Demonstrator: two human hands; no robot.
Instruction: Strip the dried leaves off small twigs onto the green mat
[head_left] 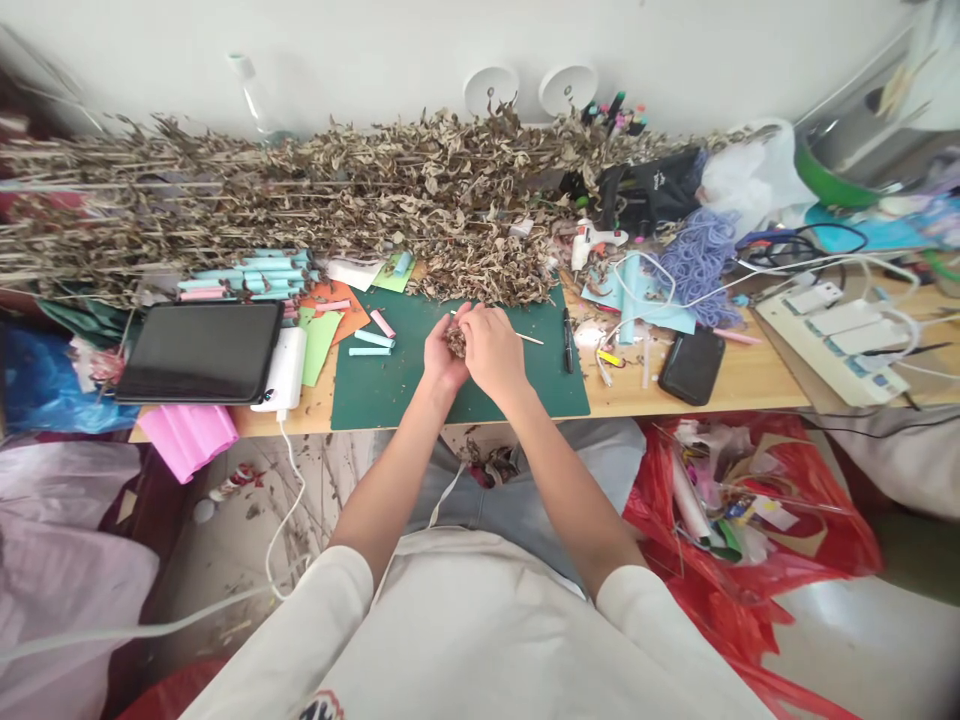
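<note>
- Blue and pink paper rolls (255, 272) lie stacked at left, apparently finished; three loose rolls (374, 339) rest on the green mat (540, 392).
- Left hand (441, 354): cupped, fingers curled round a dried leaf clump (456, 342) above the mat's middle.
- Right hand (492, 345): folded over, clasping the same clump, forearms converging.
- Leaf heap (491, 272) just beyond both hands: plenty looks unworked.
</note>
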